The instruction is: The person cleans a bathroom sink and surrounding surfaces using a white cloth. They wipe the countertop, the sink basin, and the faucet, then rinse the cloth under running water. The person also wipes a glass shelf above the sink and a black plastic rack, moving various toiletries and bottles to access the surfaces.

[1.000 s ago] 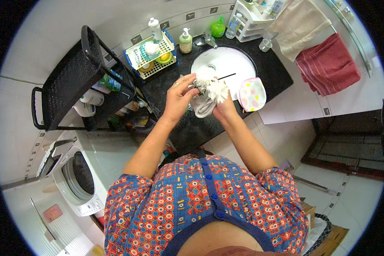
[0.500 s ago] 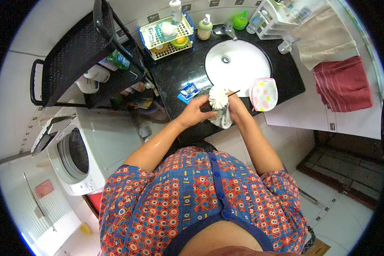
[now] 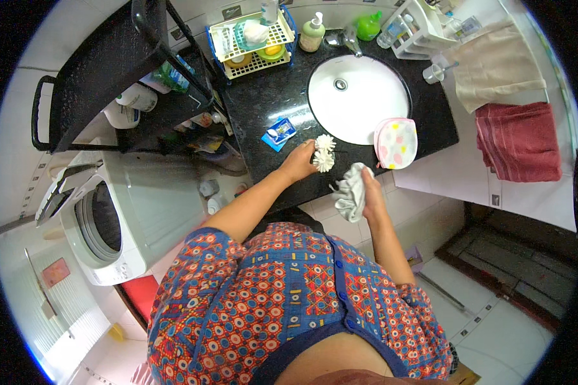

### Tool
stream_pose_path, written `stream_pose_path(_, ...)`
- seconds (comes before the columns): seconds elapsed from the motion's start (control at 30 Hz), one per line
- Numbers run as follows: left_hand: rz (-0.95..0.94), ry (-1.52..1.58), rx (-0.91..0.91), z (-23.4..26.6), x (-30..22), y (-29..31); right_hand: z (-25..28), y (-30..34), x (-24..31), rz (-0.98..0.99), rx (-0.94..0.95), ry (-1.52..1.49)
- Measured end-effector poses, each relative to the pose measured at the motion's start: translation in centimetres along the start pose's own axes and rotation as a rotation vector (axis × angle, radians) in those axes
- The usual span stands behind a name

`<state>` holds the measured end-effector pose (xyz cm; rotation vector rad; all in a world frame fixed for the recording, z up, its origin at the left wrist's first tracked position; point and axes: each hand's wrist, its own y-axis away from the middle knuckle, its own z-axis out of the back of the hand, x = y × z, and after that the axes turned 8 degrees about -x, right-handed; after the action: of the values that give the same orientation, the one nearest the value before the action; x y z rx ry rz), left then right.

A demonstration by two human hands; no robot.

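Observation:
My left hand (image 3: pixel 298 163) is closed around the base of some white flowers (image 3: pixel 324 160), just over the front part of the black counter (image 3: pixel 250 106). What the flowers stand in, if anything, is hidden by that hand. A crumpled pale grey cloth (image 3: pixel 350 194) hangs from my right hand (image 3: pixel 373 197), off the counter's front edge. Cloth and flowers are apart. Beside the left hand lies a small blue packet (image 3: pixel 280 132). A white pouch with coloured dots (image 3: pixel 397 144) rests at the near right rim of the white sink (image 3: pixel 366 96).
Behind the sink stand a faucet (image 3: pixel 352 41), a soap pump bottle (image 3: pixel 311 33) and a green bottle (image 3: pixel 368 27). A two-tier basket (image 3: pixel 231 45) sits at the back left. Towels (image 3: pixel 519 142) hang at right. A black rack (image 3: pixel 103 83) and a washing machine (image 3: pixel 157 199) are at left.
My right hand has drawn the cloth away from the flowers, toward me and to the right. The flowers, now in my left hand alone, show two blooms.

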<state>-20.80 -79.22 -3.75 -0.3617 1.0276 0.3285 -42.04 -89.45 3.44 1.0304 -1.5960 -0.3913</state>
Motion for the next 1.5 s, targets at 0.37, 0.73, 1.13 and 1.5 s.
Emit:
stream_pose_path(0.37,0.114,-0.143,-0.012,-2.6,4.3,-0.5,-3.7,6.3,10.6,0.536,-0.026,-0.056)
stream_pose_path(0.73,0.151,0.205,-0.401,17.9,-8.0,5.1,-33.9,14.4,14.8,0.406,0.897,-0.036)
stream_pose_path(1.13,-0.007,-0.239,-0.957,45.5,-14.6,8.2,-51.2,6.7,12.2,1.636,0.211,1.004)
stream_pose_path(1.5,0.388,-0.987,0.023,53.4,-4.7,-7.8,-53.4,4.0,10.3,1.176,0.377,0.786)
